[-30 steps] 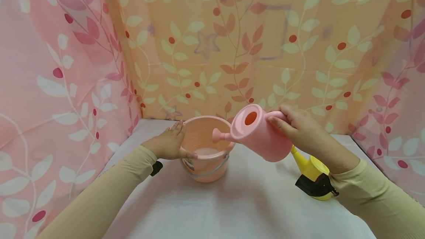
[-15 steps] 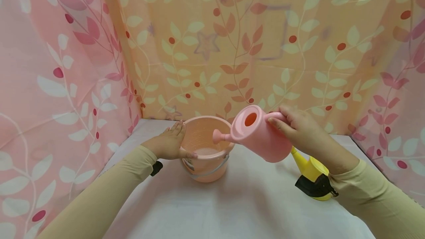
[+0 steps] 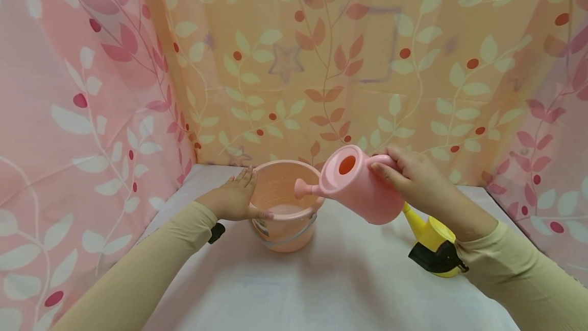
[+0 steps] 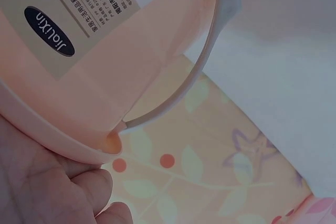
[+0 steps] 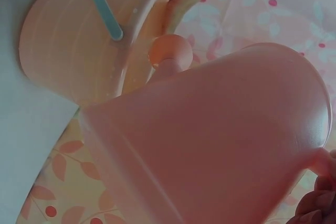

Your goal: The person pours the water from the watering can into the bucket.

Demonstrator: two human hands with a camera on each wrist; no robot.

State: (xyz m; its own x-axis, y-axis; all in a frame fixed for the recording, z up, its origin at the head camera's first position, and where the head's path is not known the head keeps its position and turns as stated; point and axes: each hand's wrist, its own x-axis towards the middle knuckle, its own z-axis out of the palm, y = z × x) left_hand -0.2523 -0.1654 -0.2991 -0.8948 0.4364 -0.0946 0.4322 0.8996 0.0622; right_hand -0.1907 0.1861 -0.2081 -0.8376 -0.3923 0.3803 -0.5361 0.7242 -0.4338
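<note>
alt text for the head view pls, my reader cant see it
A person's right hand holds a tilted pink watering can by its handle, its spout over the mouth of a peach bucket that the left hand touches. A partly hidden yellow container sits on the white surface to the right.

A partly hidden yellow spouted can (image 3: 426,231) on a white tabletop (image 3: 275,295), leaf-patterned orange cloth (image 3: 321,65) behind, pink cloth (image 3: 92,116) alongside.

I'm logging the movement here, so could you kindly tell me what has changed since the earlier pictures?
Nothing has visibly moved, and nothing was taken hold of or let go. The right hand still holds the pink can tilted, its spout over the bucket; the left hand still rests on the rim; the yellow can stays put.
</note>
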